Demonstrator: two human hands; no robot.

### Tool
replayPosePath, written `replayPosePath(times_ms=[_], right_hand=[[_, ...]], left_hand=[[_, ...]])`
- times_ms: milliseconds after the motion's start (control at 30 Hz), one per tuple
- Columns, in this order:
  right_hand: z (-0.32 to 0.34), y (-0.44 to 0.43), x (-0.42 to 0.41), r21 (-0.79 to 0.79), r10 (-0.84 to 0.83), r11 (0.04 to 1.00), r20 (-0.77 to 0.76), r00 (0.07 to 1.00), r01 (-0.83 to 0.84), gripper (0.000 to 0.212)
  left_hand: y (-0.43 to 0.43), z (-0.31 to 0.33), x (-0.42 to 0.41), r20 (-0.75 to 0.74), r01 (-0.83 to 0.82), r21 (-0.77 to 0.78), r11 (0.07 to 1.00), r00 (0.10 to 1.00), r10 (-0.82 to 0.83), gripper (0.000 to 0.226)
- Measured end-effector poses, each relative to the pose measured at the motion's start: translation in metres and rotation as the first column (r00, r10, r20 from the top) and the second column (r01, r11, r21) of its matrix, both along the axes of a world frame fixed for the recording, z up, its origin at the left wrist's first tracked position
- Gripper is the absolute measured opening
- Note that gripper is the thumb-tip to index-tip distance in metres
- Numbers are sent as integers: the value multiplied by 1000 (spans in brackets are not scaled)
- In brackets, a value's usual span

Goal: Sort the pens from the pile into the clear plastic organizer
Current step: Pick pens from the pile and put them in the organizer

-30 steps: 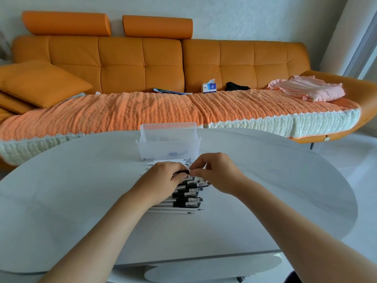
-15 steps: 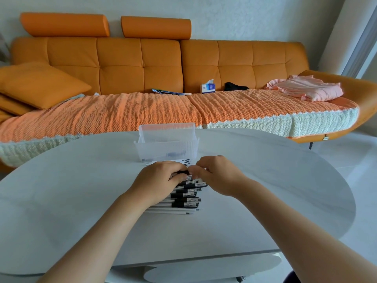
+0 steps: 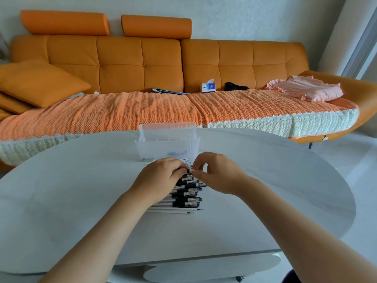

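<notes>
At the surface's (image 3: 81, 201) centre, both hands, left (image 3: 158, 180) and right (image 3: 219, 173), pinch what seems one pen (image 3: 189, 170) atop the pile (image 3: 184, 196); the clear organizer (image 3: 167, 146) stands just beyond, at 12 o'clock.

— Changes vs 1 s ago?
— Minor. Right hand (image 3: 218, 173) fingers have lifted and curled more, thumb and index now pinching at top pen (image 3: 188, 170) of pile. Left hand (image 3: 161, 178) has crept slightly fwd over same pen.
— Pen off the pile?
— Can't tell; fingers hide it.
</notes>
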State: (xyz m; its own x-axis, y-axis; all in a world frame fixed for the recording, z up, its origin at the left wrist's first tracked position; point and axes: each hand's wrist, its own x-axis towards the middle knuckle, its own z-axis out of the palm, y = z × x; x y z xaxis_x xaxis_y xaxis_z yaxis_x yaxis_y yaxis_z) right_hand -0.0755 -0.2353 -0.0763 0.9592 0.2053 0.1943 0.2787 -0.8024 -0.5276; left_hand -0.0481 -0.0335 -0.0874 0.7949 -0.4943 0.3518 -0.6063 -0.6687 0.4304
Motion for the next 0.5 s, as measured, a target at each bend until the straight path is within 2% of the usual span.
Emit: replayPosePath(times_ms=[167,267,367,500], right_hand=[[5,2,0,47,-4,999,-42,999,6,19],[5,2,1,42,-6,999,-28,1000,7,12],[5,1,3,62,-38,997,-34,999,40,15],[2,1,5,189,-27,981,-112,993,48,19]], left_hand=[[0,4,-3,122,-9,5,1000,992,9,7],[-1,4,-3,109,-24,-7,1000,994,25,7],[-3,3,-1,108,-12,-51,999,994,17,8],[-4,3,3,191,1,-83,997,981,15,10]])
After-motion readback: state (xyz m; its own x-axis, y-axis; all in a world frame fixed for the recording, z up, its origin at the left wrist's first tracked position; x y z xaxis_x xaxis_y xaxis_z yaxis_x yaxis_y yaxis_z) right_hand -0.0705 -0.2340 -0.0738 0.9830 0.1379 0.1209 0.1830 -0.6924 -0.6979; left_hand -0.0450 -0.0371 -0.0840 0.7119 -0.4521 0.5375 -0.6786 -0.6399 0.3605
